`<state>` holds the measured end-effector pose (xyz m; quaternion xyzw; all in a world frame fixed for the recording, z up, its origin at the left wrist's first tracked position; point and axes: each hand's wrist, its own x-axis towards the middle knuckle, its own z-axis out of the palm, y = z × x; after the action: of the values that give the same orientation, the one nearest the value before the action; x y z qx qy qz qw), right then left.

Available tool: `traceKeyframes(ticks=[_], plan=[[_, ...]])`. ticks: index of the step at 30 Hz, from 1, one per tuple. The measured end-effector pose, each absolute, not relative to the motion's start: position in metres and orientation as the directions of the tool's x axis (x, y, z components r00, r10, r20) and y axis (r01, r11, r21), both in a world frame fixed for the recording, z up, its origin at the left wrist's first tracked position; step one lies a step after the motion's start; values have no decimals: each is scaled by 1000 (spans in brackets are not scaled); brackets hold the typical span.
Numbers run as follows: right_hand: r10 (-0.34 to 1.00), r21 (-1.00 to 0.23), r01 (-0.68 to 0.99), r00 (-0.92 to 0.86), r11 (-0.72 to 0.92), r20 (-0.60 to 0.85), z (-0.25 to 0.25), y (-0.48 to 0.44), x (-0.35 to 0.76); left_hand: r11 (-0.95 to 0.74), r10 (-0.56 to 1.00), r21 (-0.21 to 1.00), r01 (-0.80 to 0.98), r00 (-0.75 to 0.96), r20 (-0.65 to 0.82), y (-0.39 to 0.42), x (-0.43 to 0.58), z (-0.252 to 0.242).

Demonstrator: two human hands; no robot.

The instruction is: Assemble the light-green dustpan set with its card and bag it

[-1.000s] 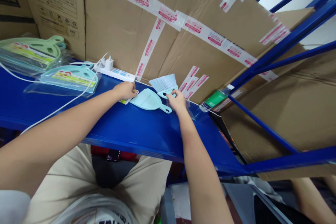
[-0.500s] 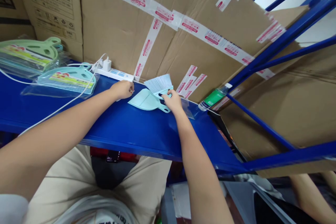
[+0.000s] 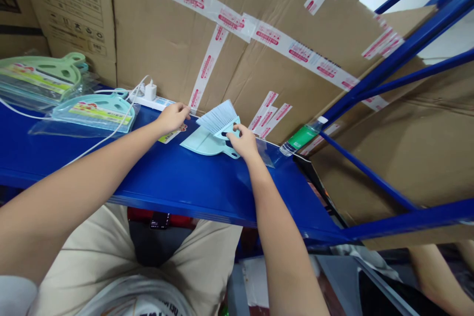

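Note:
My right hand (image 3: 242,142) grips a light blue hand brush (image 3: 218,119) by its handle, bristles pointing up and to the left. Just beneath the brush, a pale aqua dustpan (image 3: 202,143) lies on the blue shelf, its handle toward my right wrist. My left hand (image 3: 175,117) hovers left of the bristles, fingers loosely stretched and holding nothing. A small yellow-green printed label (image 3: 171,136) lies on the shelf under that hand, partly hidden by it.
Packaged dustpan sets (image 3: 96,111) lie at the left beside a white cable. Behind, a power strip (image 3: 159,102) runs along a large taped cardboard box (image 3: 166,39). A green-labelled bottle (image 3: 303,137) leans at the right by the blue rack frame. Another person's arm (image 3: 439,276) shows lower right.
My left hand has opened from a closed shape and lifted slightly, and the label now shows on the shelf. The brush in my right hand has shifted a little left and tilted.

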<state>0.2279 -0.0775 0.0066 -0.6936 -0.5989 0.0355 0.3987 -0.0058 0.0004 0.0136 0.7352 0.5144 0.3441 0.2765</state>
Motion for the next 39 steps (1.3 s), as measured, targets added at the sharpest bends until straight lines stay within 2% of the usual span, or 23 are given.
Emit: traceKeyframes(ticks=[4, 6, 8, 10, 12, 13, 16, 18, 20, 27, 32, 39], plan=[[876, -556, 831, 245, 32, 416, 5, -79, 227, -273, 932, 895, 352, 326, 156, 0, 1, 12], [877, -523, 852, 227, 32, 423, 5, -79, 227, -256, 930, 909, 329, 341, 138, -2, 3, 11], [878, -494, 869, 218, 24, 426, 6, -79, 228, -312, 932, 868, 386, 304, 200, -5, 2, 11], [876, -472, 881, 215, 17, 433, 6, -79, 228, -494, 870, 722, 484, 278, 408, -10, 0, 12], [870, -449, 893, 206, 20, 449, 7, -80, 228, -695, 698, 463, 551, 362, 617, -17, -2, 13], [867, -432, 902, 195, 26, 459, 8, -80, 227, -769, 598, 323, 551, 444, 667, -20, -1, 13], [858, -344, 937, 129, 58, 498, 9, -84, 222, -870, 384, 1, 493, 676, 629, -31, 6, 12], [845, -266, 959, 62, 97, 531, 10, -87, 216, -865, 337, -121, 488, 741, 581, -35, 12, 9], [829, -193, 971, -11, 144, 560, 10, -90, 210, -843, 326, -189, 504, 757, 565, -37, 16, 7], [792, -16, 976, -168, 219, 587, 14, -100, 198, -818, 309, -243, 521, 754, 579, -31, 12, 11], [775, 0, 963, -218, 271, 594, 12, -100, 201, -829, 301, -209, 518, 730, 613, -31, 11, 11], [800, 19, 972, -205, 235, 565, 13, -101, 204, -832, 327, -157, 532, 700, 635, -35, 6, 13]])
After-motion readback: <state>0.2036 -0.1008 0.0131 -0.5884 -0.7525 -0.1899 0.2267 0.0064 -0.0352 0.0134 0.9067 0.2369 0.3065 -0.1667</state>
